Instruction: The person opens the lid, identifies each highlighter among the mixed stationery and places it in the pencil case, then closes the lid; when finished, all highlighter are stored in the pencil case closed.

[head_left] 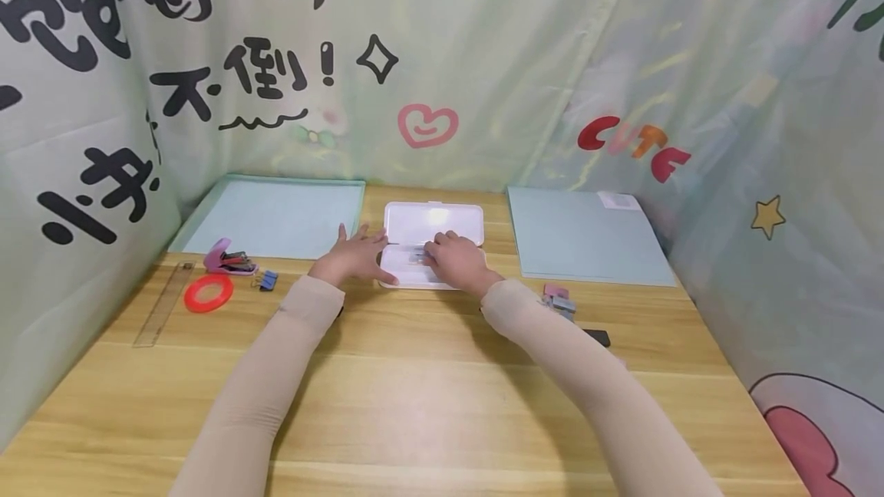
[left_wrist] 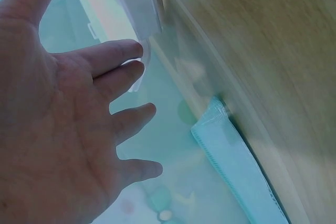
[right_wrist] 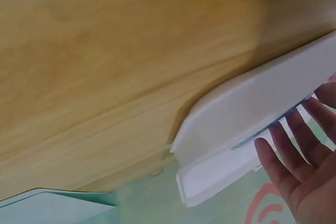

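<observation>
A white pencil case [head_left: 404, 276] lies with its lid [head_left: 414, 222] raised at the middle of the table. My left hand [head_left: 354, 258] spreads its fingers at the case's left end, thumb by the near corner. The left wrist view shows that palm bare and its fingers straight, close to the case [left_wrist: 137, 9]. Over the case's lower half, my right hand [head_left: 461, 261] bends its fingers down inside. From the right wrist, a thin bluish pen-like item [right_wrist: 247, 142] runs along the fingertips, which pinch it; its exact kind is partly hidden.
On the left lie a clear ruler [head_left: 164, 305], a red tape roll [head_left: 209, 294], a purple stapler [head_left: 224, 259] and a blue binder clip [head_left: 268, 281]. Pale blue folders [head_left: 290, 213] lie back left and back right [head_left: 587, 240]. Several clips [head_left: 561, 302] and a black item [head_left: 597, 337] lie near the right forearm.
</observation>
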The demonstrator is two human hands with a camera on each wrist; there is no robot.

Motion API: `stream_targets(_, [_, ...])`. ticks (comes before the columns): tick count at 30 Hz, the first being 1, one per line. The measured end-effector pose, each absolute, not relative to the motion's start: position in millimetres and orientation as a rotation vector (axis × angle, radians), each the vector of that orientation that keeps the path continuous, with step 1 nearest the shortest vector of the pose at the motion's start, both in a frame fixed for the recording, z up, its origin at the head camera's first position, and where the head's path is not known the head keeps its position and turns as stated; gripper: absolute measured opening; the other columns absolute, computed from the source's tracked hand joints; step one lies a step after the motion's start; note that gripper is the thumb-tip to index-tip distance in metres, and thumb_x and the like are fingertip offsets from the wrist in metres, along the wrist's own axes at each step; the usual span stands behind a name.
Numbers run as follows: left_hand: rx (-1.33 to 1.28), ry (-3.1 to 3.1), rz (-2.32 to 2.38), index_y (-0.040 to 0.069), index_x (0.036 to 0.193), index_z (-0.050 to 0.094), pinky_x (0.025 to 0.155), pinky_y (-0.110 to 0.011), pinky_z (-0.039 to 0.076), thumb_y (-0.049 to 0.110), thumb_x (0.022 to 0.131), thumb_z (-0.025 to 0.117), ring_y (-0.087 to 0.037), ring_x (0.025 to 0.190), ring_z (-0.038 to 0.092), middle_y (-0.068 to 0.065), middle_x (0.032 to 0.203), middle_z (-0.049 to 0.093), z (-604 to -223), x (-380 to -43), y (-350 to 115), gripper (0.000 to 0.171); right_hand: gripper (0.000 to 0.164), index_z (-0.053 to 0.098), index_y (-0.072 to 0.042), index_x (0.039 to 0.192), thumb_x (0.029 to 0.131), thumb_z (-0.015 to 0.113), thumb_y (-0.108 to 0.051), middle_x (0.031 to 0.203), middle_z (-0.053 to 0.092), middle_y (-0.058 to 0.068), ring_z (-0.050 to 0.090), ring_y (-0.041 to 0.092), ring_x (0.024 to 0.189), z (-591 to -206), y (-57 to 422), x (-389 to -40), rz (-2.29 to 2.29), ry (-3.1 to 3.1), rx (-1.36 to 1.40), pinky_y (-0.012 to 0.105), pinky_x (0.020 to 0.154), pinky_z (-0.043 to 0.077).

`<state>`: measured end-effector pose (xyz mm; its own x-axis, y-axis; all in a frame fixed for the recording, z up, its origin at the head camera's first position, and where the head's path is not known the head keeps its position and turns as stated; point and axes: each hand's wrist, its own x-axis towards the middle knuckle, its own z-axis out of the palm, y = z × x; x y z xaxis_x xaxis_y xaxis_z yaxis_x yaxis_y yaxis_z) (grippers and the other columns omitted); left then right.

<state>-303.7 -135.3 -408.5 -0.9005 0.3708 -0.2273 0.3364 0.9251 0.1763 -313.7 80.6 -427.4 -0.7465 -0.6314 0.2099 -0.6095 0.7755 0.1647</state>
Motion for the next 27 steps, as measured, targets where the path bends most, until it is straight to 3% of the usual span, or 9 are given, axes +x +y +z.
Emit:
stream_targets(6, [0.522,2.823,0.179,0.013,0.137,0.026,0.090,-0.059,-0.015,0.078,0.057,0.048,-0.030,0.129,-0.003,0.000,0.143,0.013,-408,-304,-135,0.106,0.027,0.063,-0.016,0.100,0.086,0.051,-0.035,0.089,0.055,-0.001,0.049,0.016,0.078,-426,85,-308,-0.101,-2.706,0.962,0.029,0.065,0.044])
stream_targets(16, [0.545,2.800,0.220,0.013,0.138,0.024,0.089,-0.059,-0.017,0.070,0.063,0.054,-0.030,0.129,-0.004,0.000,0.144,0.011,-407,-301,-134,0.098,0.022,0.060,-0.012,0.101,0.082,0.053,-0.022,0.092,0.057,0.002,0.050,0.019,0.080,-415,107,-289,-0.049,-2.741,0.847,0.032,0.065,0.044])
stream_targets(21, [0.546,2.804,0.202,0.013,0.138,0.023,0.089,-0.059,-0.016,0.069,0.065,0.053,-0.031,0.129,-0.004,-0.001,0.144,0.011,-407,-302,-134,0.096,0.020,0.060,-0.009,0.094,0.082,0.054,-0.023,0.084,0.058,0.005,0.052,0.021,0.073,-415,128,-280,-0.066,-2.728,0.728,0.032,0.058,0.044])
stream_targets(27, [0.561,2.798,0.200,0.011,0.138,0.023,0.089,-0.060,-0.015,0.067,0.066,0.053,-0.033,0.129,-0.003,-0.004,0.144,0.011,-405,-302,-134,0.097,0.029,0.058,-0.005,0.097,0.081,0.054,-0.029,0.087,0.058,0.010,0.053,0.027,0.079,-412,161,-263,-0.082,-2.839,0.493,0.041,0.060,0.044])
